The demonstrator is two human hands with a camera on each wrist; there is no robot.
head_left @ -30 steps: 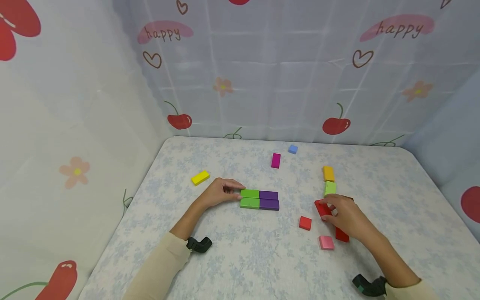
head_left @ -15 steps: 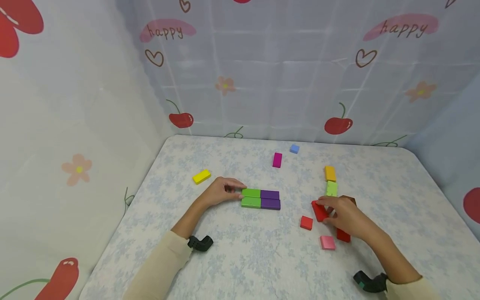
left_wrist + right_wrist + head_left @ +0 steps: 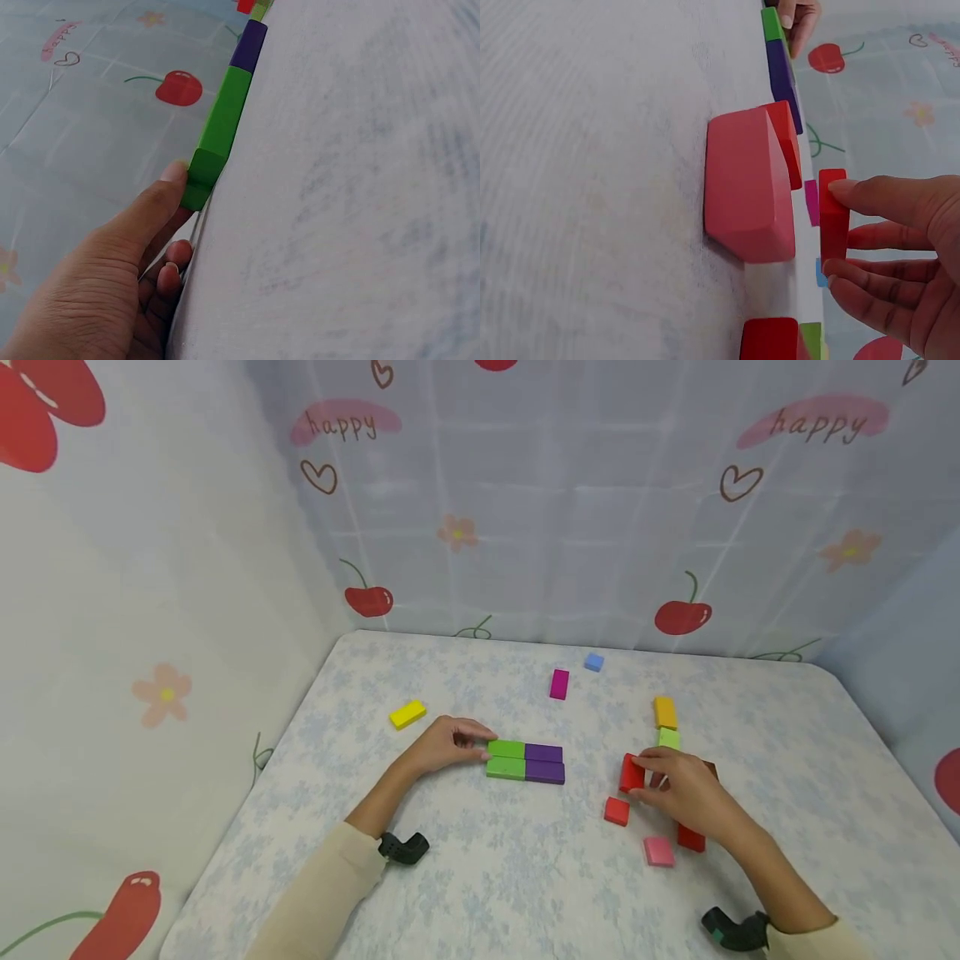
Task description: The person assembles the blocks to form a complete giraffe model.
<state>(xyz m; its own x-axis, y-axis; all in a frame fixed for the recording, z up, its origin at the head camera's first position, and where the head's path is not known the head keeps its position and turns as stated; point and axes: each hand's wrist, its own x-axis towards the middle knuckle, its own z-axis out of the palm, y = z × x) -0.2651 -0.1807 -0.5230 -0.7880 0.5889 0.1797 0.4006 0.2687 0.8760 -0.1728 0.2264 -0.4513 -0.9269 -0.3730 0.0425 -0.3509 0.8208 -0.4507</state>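
In the head view, two green blocks (image 3: 505,768) and two purple blocks (image 3: 544,772) lie flush as one rectangle on the table. My left hand (image 3: 450,745) holds the left end of the green pair, index finger at the rear edge and thumb at the end face. The left wrist view shows the thumb (image 3: 169,180) against a green end. My right hand (image 3: 686,789) pinches a red block (image 3: 632,772) between thumb and fingers, right of the rectangle. The right wrist view shows this red block (image 3: 834,217) with the thumb at one end and fingertips at the other.
Near the right hand lie a small red block (image 3: 617,812), a pink block (image 3: 659,852), a darker red block (image 3: 691,837) and a partly hidden brown one. Light green (image 3: 669,738) and orange (image 3: 665,712) blocks stand behind it. Yellow (image 3: 408,714), magenta (image 3: 559,684) and blue (image 3: 594,662) blocks lie farther back.
The right hand has shifted the pinched red block slightly left and turned it from slanted to nearly straight. The left hand stays on the green blocks.
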